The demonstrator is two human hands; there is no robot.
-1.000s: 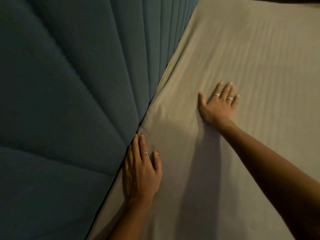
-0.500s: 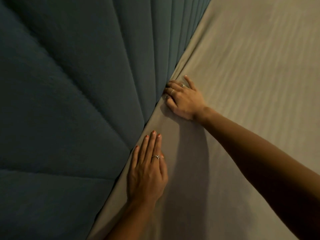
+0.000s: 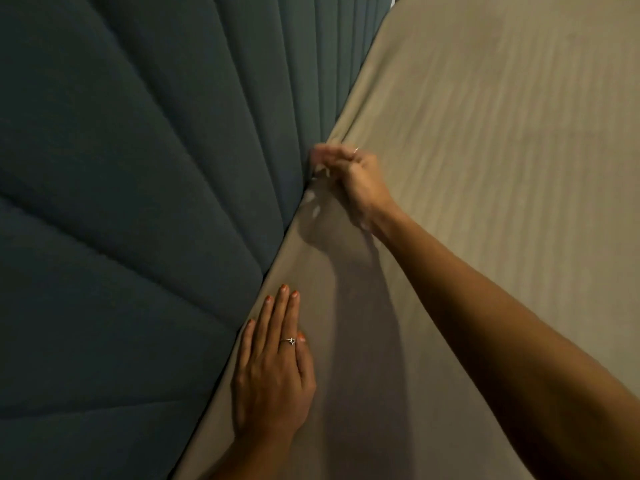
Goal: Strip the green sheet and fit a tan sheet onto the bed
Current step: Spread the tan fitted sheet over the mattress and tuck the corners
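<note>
Tan sheet (image 3: 467, 168) covers the mattress across the whole right side of my head view, running from about 6 o'clock up to 1 o'clock, faintly rippled but lying flat. Its edge meets the dark teal padded headboard (image 3: 138, 202), whose channelled panels fan out over the left half of the frame.

I see my left hand (image 3: 273, 372) at about 6 o'clock, palm down on the sheet just beside the headboard seam, fingers straight and pressed together, a ring on one finger. It rests flat and clasps nothing.

My right hand (image 3: 349, 178) sits near the centre, toward 12 o'clock from the left one, right at the seam. Its fingers are curled and motion-blurred, bunched on a fold of the tan sheet where the cloth goes down between mattress and headboard. The forearm stretches back toward 4 o'clock, casting a shadow on the sheet.
</note>
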